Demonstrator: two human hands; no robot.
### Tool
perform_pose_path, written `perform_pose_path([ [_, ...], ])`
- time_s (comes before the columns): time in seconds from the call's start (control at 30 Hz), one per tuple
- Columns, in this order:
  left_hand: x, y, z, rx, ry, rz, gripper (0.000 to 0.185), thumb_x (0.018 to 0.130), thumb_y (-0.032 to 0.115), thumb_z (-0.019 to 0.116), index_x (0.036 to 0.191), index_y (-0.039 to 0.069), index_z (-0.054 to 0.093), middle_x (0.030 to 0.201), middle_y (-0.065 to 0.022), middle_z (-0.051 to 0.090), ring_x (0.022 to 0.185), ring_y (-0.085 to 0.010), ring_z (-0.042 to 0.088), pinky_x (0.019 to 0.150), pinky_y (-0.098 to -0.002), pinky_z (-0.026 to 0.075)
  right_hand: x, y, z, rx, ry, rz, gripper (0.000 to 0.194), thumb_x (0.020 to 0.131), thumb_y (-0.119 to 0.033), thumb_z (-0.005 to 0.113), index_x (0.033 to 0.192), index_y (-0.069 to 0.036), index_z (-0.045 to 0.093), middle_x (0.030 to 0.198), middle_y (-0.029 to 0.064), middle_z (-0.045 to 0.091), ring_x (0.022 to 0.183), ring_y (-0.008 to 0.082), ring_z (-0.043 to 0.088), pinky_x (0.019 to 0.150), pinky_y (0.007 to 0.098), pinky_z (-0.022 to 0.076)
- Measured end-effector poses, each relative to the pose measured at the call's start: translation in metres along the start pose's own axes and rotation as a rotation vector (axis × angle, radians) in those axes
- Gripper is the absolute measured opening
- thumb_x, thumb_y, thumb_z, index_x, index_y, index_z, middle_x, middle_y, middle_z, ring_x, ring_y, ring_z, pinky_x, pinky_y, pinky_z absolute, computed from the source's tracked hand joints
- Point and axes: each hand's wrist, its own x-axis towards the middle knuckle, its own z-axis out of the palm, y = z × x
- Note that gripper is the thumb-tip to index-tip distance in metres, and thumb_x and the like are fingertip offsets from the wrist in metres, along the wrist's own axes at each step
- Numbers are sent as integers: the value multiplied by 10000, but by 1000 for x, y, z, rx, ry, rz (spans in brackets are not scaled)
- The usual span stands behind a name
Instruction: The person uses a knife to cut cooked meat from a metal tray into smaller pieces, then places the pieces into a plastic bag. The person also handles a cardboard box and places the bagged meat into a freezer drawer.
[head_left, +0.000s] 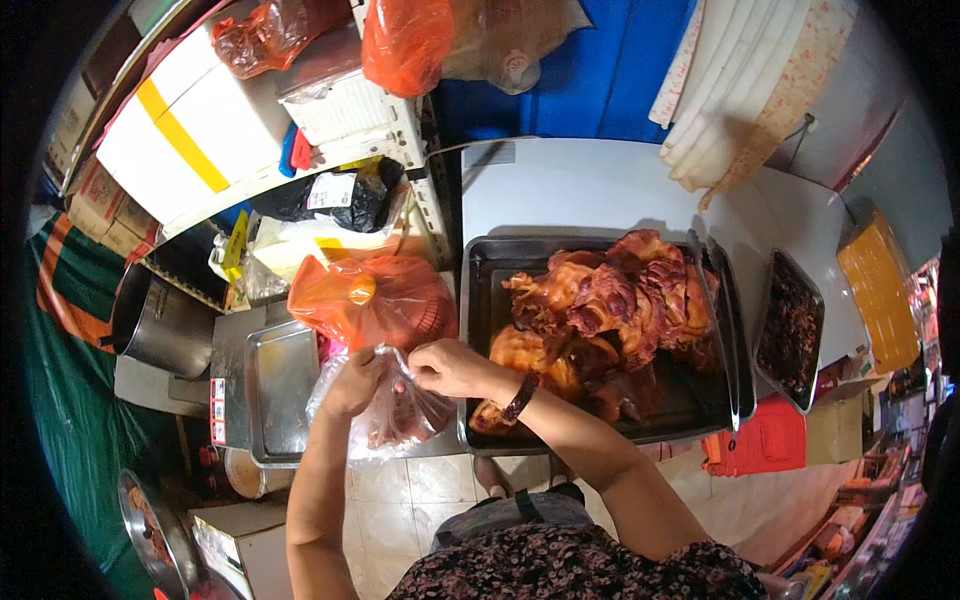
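Observation:
A clear plastic bag (409, 420) with pieces of meat inside hangs over the front of the counter. My left hand (355, 381) grips its gathered rim on one side, and my right hand (450, 367) pinches the rim on the other. Just beyond them lies an orange plastic bag (330, 292), its contents partly hidden. Under my right forearm, a large dark metal tray (487, 262) holds a heap of glossy roasted meat (600, 300). Metal tongs (720, 330) rest along the tray's right side.
A shallow steel tray (277, 397) sits left of the bags, with a steel pot (169, 319) beyond it. At right stand a small tray of dark bits (789, 334) and a yellow basket (877, 292). Shelving with a white foam box (202, 112) rises at the back left.

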Motion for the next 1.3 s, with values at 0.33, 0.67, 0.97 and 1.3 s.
perform_pose_path([
  [0.33,1,20,-12,14,-332,104,118,835,40,645,906,-54,655,832,-113,668,740,-140,615,661,-288,490,28,21,38,106,-17,61,614,689,-66,717,1261,8,505,1045,176,663,997,287,644,861,356,494],
  [0.67,-16,22,15,1565,214,1087,192,688,139,607,850,51,663,946,-115,605,824,-235,578,743,-352,446,36,44,31,443,-28,229,452,795,65,467,1228,12,582,1257,141,610,1162,209,563,998,336,421],
  [0.97,-33,8,4,1517,294,1262,305,662,276,603,905,106,673,1107,-120,600,905,-220,602,829,-372,438,45,34,6,441,-246,107,244,834,48,594,1070,11,641,1038,66,680,918,124,607,796,277,493],
  [1.3,-46,-2,6,1450,376,1320,245,670,234,603,875,126,681,1132,-82,587,1084,-252,534,855,-413,437,44,24,9,353,-304,116,209,809,48,613,1011,6,645,983,72,677,891,165,625,781,306,501],
])
